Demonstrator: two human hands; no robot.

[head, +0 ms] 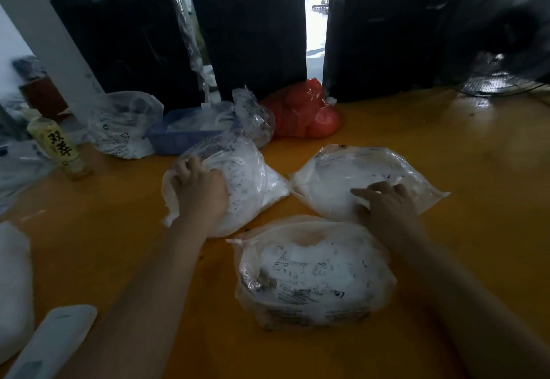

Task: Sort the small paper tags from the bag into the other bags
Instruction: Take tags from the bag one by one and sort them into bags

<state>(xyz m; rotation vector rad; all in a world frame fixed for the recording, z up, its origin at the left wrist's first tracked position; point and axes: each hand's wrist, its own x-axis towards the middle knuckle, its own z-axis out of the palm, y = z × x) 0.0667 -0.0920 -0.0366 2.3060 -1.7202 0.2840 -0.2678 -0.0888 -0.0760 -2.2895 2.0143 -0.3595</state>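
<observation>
Far left on the orange worktop (446, 146) there's a yellow drink bottle (61, 147), then a clear bag (125, 124) and a blue basket (181, 137) behind. The left hand (202, 191) has its fingers curled, gripping the top of the left bag of tags (238, 182). Nearest the camera sits the middle bag of tags (312, 277), stuffed with printed white paper tags, nobody touching it. A red bag (306, 113) is at the back. The right hand (387, 203) rests with fingers spread flat on the right bag of tags (357, 176), not gripping.
</observation>
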